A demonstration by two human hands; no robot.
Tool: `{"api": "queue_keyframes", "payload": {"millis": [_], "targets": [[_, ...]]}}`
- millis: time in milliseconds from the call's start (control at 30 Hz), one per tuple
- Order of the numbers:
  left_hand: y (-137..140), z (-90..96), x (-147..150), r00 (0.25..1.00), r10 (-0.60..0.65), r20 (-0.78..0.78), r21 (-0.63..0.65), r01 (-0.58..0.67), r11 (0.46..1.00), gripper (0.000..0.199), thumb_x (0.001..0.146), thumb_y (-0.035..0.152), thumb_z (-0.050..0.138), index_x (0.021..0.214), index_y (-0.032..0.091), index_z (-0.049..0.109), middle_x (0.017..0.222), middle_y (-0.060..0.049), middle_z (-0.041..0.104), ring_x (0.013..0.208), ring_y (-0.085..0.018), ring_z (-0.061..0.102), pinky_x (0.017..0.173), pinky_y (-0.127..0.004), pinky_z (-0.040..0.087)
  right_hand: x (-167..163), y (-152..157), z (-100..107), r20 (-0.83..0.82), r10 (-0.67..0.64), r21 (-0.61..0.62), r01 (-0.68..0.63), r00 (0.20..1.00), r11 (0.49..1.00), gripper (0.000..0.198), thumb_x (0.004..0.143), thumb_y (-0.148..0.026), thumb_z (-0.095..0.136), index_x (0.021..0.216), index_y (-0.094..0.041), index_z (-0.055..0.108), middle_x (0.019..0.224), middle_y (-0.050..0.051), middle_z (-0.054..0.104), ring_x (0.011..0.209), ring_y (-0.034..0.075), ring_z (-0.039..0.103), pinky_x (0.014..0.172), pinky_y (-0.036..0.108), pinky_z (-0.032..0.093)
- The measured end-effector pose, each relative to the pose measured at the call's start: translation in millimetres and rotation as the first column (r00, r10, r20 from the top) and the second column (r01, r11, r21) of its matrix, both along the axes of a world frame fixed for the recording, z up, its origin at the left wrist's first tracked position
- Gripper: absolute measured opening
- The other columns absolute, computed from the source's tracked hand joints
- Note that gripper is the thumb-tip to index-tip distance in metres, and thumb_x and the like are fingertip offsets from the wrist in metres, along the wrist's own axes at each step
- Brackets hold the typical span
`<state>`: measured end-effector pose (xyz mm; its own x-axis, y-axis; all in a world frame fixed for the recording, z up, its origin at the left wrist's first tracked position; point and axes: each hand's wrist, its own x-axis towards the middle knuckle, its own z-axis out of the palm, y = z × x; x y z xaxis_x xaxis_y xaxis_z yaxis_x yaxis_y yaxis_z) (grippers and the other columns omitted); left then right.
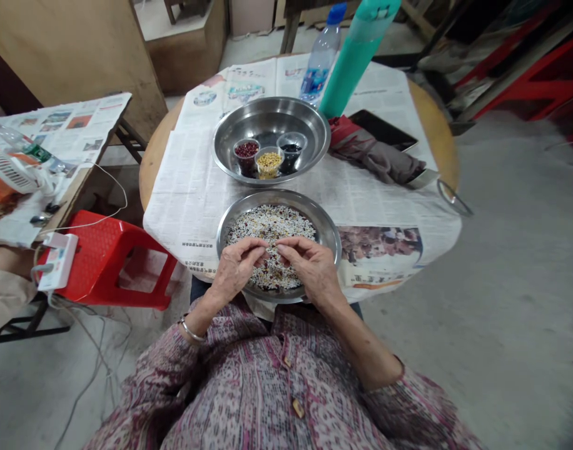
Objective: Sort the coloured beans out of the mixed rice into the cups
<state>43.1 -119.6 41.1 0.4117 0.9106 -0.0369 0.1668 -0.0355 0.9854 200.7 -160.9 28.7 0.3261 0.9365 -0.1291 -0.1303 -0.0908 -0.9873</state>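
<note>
A steel basin (336, 247) at the table's near edge holds white rice-like grains mixed with red, yellow and dark beans (272, 222). Over its left side my left hand (237, 269) is closed in a pinch, thumb against forefinger. My right hand (317, 269) pinches likewise over the right side, its fingertips close to those of the left. Anything between the fingertips is too small to make out. Behind stands a larger steel basin (272, 112) with three clear cups: red beans (246, 150), yellow beans (269, 161) and black beans (291, 149).
Newspaper (178, 181) covers the round table. Beyond the basins stand a plastic bottle (321, 56) and a green bottle (352, 69); a folded umbrella (380, 156) and a dark tablet-like device (385, 130) lie at right. A red stool (103, 262) with a power strip (59, 259) is at left.
</note>
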Motion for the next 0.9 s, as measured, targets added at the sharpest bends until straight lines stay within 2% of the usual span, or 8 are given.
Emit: {"api": "queue_keyframes", "payload": {"millis": [267, 400, 533, 633, 700, 767, 900], "targets": [[2.3, 8.3, 0.0, 0.976, 0.010, 0.217, -0.238, 0.043, 0.970, 0.013, 0.088, 0.022, 0.064, 0.097, 0.013, 0.069, 0.087, -0.005, 0.075, 0.070, -0.009, 0.065, 0.071, -0.025, 0.058, -1.4, -0.4, 6.2, -0.019, 0.036, 0.006, -0.036, 0.999, 0.999, 0.022, 0.070, -0.041, 0.077, 0.080, -0.021, 0.076, 0.066, 0.000, 0.068, 0.059, 0.013, 0.056, 0.057, 0.028, 0.048], [4.3, 8.5, -1.7, 0.977, 0.037, 0.212, -0.246, 0.016, 0.969, 0.016, 0.082, 0.021, 0.072, 0.096, 0.014, 0.070, 0.087, -0.004, 0.074, 0.072, -0.010, 0.065, 0.072, -0.025, 0.057, -1.6, -0.4, 7.4, 0.008, 0.038, 0.015, -0.038, 0.999, 0.999, 0.022, 0.071, -0.041, 0.076, 0.080, -0.021, 0.075, 0.063, -0.001, 0.066, 0.057, 0.013, 0.055, 0.055, 0.028, 0.047], [4.0, 6.3, -2.0, 0.992, 0.008, 0.126, -0.146, 0.011, 0.989, 0.016, 0.080, 0.017, 0.073, 0.095, 0.015, 0.070, 0.085, -0.002, 0.072, 0.077, -0.012, 0.066, 0.074, -0.026, 0.056, -2.2, -0.7, 6.8, 0.022, 0.063, 0.030, -0.064, 0.998, 0.998, 0.021, 0.071, -0.040, 0.076, 0.081, -0.021, 0.074, 0.068, 0.000, 0.069, 0.059, 0.013, 0.057, 0.057, 0.028, 0.049], [1.2, 5.4, -0.5, 1.000, -0.006, -0.012, 0.048, 0.007, 0.999, 0.014, 0.082, 0.013, 0.071, 0.095, 0.017, 0.071, 0.086, -0.002, 0.072, 0.078, -0.012, 0.066, 0.076, -0.027, 0.056, -2.5, -1.5, 6.8, 0.005, 0.084, 0.033, -0.084, 0.996, 0.996, 0.025, 0.072, -0.041, 0.076, 0.087, -0.021, 0.071, 0.073, 0.001, 0.071, 0.063, 0.014, 0.060, 0.060, 0.029, 0.051], [-0.7, 5.1, 0.3, 0.996, -0.005, -0.093, 0.193, 0.023, 0.981, 0.014, 0.084, 0.011, 0.070, 0.096, 0.018, 0.071, 0.090, -0.002, 0.072, 0.079, -0.013, 0.066, 0.077, -0.028, 0.057, -2.1, -2.3, 7.5, -0.007, 0.090, 0.021, -0.089, 0.996, 0.996, 0.030, 0.073, -0.041, 0.075, 0.094, -0.022, 0.068, 0.072, 0.000, 0.071, 0.064, 0.014, 0.062, 0.061, 0.029, 0.051], [-1.4, 4.6, 0.4, 0.991, -0.005, -0.136, 0.285, 0.044, 0.957, 0.015, 0.085, 0.011, 0.070, 0.099, 0.019, 0.072, 0.093, -0.003, 0.073, 0.080, -0.014, 0.067, 0.078, -0.029, 0.058, -1.2, -2.9, 8.6, -0.013, 0.101, 0.005, -0.101, 0.995, 0.995, 0.033, 0.073, -0.040, 0.075, 0.099, -0.021, 0.066, 0.071, -0.001, 0.070, 0.064, 0.014, 0.062, 0.061, 0.028, 0.051], [0.4, 4.2, -1.0, 0.986, -0.009, -0.168, 0.352, 0.068, 0.933, 0.014, 0.088, 0.014, 0.070, 0.101, 0.017, 0.072, 0.090, -0.004, 0.072, 0.079, -0.014, 0.068, 0.075, -0.028, 0.058, 1.0, -3.2, 9.2, -0.021, 0.127, -0.003, -0.127, 0.992, 0.992, 0.033, 0.074, -0.040, 0.074, 0.099, -0.021, 0.064, 0.072, -0.001, 0.072, 0.065, 0.014, 0.064, 0.062, 0.028, 0.052]]}}
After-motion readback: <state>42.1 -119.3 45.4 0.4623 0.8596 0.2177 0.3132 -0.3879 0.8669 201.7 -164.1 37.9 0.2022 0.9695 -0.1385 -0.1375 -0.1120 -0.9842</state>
